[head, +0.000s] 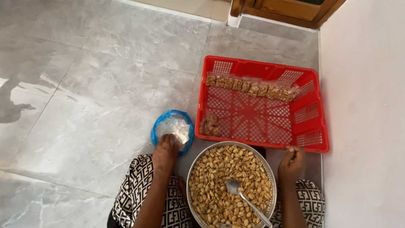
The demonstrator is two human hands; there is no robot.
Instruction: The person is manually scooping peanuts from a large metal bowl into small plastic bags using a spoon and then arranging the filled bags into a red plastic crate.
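Head view, looking down at a seated person on a grey marbled tile floor (84, 84).

- Round perforated metal bowl of roasted peanuts (231, 185): rests between the knees, within reach of both hands.
- Metal spoon (244, 198): lies in the nuts, handle toward the right side; no hand holds it.
- Blue plastic bag holding a stack of small clear bags (173, 126): on the floor just left of the bowl, mouth open.
- Left hand (165, 153): fingers dipped into the blue bag, curled onto the clear bags; whether one is pinched, I cannot tell.
- Right hand (291, 162): loosely closed at the crate's near rim, touching it, seemingly holding nothing.
- Red slatted plastic crate (312, 139): beyond the bowl, by the white wall (367, 105).
- Small filled peanut packets (253, 86): lined along the crate's far wall; a few more at its near left corner.
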